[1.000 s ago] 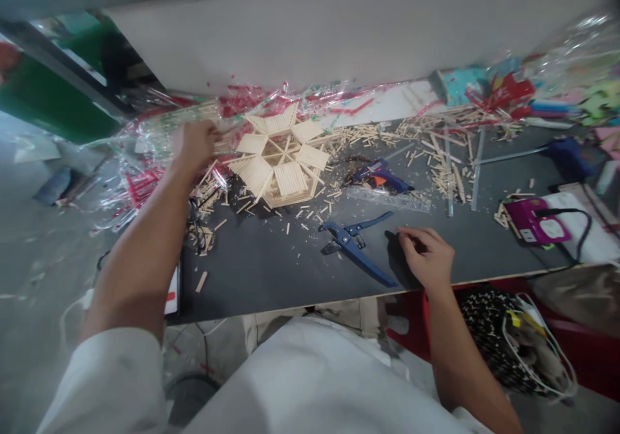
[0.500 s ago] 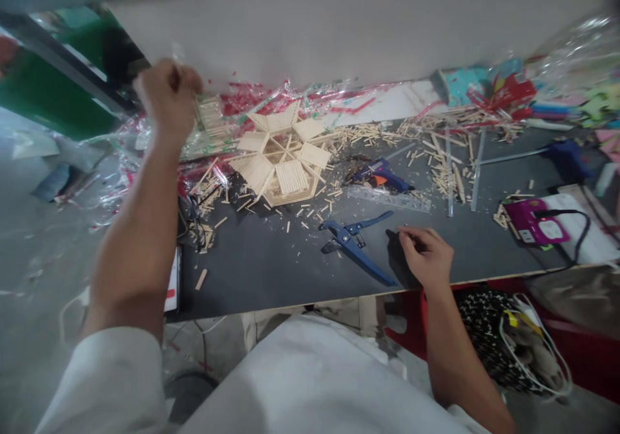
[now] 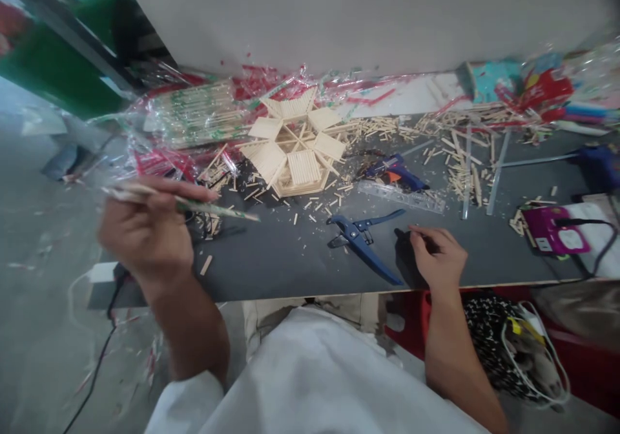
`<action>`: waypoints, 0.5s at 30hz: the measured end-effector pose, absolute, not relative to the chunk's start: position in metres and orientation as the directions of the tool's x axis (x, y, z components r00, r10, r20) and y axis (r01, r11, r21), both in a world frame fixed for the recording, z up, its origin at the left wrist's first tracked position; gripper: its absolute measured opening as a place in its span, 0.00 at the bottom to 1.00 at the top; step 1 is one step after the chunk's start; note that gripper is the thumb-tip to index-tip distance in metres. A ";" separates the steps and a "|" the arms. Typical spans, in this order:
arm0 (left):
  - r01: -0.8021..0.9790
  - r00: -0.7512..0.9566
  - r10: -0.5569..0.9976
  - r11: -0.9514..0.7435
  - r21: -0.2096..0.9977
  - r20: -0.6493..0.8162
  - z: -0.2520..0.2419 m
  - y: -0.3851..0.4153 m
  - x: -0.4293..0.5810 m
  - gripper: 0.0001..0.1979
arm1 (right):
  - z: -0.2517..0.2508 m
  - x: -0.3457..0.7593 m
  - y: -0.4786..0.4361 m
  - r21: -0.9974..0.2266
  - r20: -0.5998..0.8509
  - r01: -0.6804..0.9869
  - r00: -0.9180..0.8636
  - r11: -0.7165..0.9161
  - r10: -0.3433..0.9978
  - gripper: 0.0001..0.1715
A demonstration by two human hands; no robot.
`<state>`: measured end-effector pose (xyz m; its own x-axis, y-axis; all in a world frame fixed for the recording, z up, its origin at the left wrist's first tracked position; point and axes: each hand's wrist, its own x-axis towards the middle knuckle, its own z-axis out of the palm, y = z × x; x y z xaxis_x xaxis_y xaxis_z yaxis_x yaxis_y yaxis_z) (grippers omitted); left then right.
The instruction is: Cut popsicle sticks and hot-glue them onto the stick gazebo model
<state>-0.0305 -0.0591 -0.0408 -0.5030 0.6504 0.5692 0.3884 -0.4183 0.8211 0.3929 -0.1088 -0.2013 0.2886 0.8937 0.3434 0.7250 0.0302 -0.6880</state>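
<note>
My left hand (image 3: 150, 234) is closed around a slim wooden stick in a clear wrapper with green print (image 3: 220, 210), held above the table's left part. Its tip points right. My right hand (image 3: 442, 256) rests near the front edge with thumb and forefinger pinched together; whatever may be between them is too small to see. Left of it lies a blue pipe cutter (image 3: 363, 243) with its handles apart. Behind stands a flower-like structure of pale wooden sticks (image 3: 304, 168), with square panels around a six-sided frame.
Wrapped sticks (image 3: 194, 114) are heaped at the back left. A blue glue gun (image 3: 398, 172) and a clear ruler (image 3: 402, 196) lie mid-table among scattered stick cuttings. Glue sticks (image 3: 466, 172), a second blue glue gun (image 3: 598, 166) and a purple box with a cable (image 3: 557, 230) are at right.
My left hand has come down and toward me from the back-left heap, now with the wrapped stick plainly showing. My right hand stays about where it was. The view has shifted slightly.
</note>
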 end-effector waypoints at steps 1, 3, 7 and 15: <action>0.292 -0.425 0.690 -0.509 0.810 0.586 -0.052 -0.067 -0.025 0.19 | -0.201 0.393 -0.109 -0.691 0.346 0.722 0.290 0.033 0.892 0.13; 0.092 -0.390 0.763 -0.524 0.847 0.515 -0.070 -0.078 -0.011 0.17 | -0.202 0.394 -0.111 -0.696 0.352 0.717 0.292 0.040 0.889 0.13; -0.108 -0.357 0.831 -0.491 0.865 0.427 -0.097 -0.091 0.024 0.18 | -0.206 0.396 -0.113 -0.707 0.353 0.707 0.307 0.036 0.884 0.13; 0.149 -0.203 0.911 -0.333 0.931 0.359 -0.112 -0.100 0.045 0.29 | -0.210 0.396 -0.121 -0.743 0.303 0.669 0.369 -0.025 0.879 0.17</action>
